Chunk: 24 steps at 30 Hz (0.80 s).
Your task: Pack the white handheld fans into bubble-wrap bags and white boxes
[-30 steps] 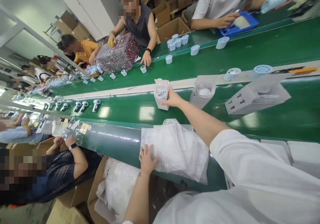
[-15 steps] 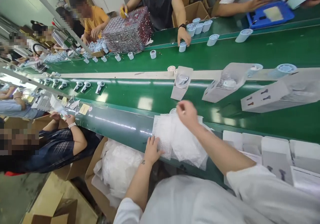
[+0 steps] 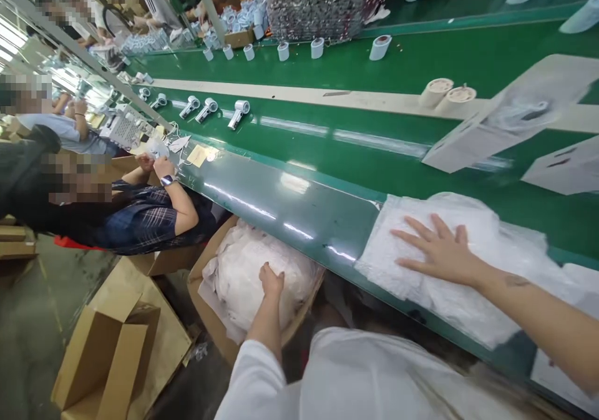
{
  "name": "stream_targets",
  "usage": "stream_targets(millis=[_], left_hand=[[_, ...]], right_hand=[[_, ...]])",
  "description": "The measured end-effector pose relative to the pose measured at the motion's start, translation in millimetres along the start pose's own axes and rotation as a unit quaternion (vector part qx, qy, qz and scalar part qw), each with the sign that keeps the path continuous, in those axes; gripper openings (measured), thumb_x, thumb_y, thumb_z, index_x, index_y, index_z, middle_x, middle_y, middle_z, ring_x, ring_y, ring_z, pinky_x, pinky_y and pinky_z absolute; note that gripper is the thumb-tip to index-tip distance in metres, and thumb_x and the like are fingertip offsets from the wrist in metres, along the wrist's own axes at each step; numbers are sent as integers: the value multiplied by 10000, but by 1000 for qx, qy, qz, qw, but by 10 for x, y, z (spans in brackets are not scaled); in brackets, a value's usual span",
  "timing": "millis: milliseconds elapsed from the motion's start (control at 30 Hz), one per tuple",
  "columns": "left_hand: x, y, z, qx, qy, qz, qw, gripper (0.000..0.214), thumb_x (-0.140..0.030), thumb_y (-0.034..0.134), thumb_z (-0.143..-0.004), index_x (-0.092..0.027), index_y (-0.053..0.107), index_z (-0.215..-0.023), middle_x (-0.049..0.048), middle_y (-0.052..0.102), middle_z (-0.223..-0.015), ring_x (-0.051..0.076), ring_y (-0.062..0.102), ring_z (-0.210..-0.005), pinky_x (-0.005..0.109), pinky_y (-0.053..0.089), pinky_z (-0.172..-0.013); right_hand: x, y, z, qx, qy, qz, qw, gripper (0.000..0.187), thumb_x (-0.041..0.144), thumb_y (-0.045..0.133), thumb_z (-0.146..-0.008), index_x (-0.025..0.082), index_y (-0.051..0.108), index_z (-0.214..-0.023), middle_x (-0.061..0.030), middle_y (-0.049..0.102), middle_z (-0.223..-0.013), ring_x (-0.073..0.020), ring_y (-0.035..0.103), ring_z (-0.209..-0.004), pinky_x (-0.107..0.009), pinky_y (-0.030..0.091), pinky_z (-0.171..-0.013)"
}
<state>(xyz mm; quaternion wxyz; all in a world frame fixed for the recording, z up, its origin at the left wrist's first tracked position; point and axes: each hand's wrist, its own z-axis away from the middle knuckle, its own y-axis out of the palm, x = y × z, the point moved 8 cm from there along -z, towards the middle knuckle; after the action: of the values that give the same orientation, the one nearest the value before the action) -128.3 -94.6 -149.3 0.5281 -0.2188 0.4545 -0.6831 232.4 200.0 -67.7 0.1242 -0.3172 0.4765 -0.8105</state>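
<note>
The pile of clear plastic bags sits on the dark green counter edge, with the right hand lying flat and spread on top, not gripping anything. The left hand is down in the carton on more bags, can't tell if it's grabbing. White boxes on the belt behind have markings too blurry to read.

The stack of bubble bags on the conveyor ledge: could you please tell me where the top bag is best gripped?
Probably the stack of bubble bags is best pinched at its free left edge, coming from the left: the bags lie flat and limp, and the right hand presses flat on the middle.
</note>
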Motion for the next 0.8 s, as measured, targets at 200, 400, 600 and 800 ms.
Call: stream_targets(millis=[200,400,600,800], left_hand=[[6,479,-274,82,4,-81,993,328,-133,531,-801,-146,590,-1123,198,576,-1222,318,523,-1188,469,416,-968],[-35,-277,14,9,107,10,994,310,-167,347,-911,-167,606,-1080,130,613,-1206,206,556,-1154,338,430,-972],[-455,-993,1237,20,240,380,893,204,-343,541,-868,-175,629,-943,53,666,-869,166,619,-807,276,493,-754],[-985,-1398,1673,190,222,467,834,256,-391,643,-812,-143,681,-860,16,647,-762,130,570,-724,240,466,-710]], right_hand=[[99,-360,-5,-93,49,9,994,675,779,519,-586,377,624,-1119,-44,477,-1411,-542,91,-1374,-773,-16,-1038],[1108,-163,126,18,127,-351,928,501,725,467,-749,279,635,-902,-103,670,-1026,-336,621,-997,-544,502,-902],[2408,427,-150,238,70,-552,796,937,862,238,-749,254,227,-1461,-211,424,-1409,-328,490,-1251,-540,476,-903],[2781,-531,68,127,-306,-357,873,592,642,669,-704,243,632,-1140,-100,589,-1228,-312,447,-1257,-496,258,-1091]])
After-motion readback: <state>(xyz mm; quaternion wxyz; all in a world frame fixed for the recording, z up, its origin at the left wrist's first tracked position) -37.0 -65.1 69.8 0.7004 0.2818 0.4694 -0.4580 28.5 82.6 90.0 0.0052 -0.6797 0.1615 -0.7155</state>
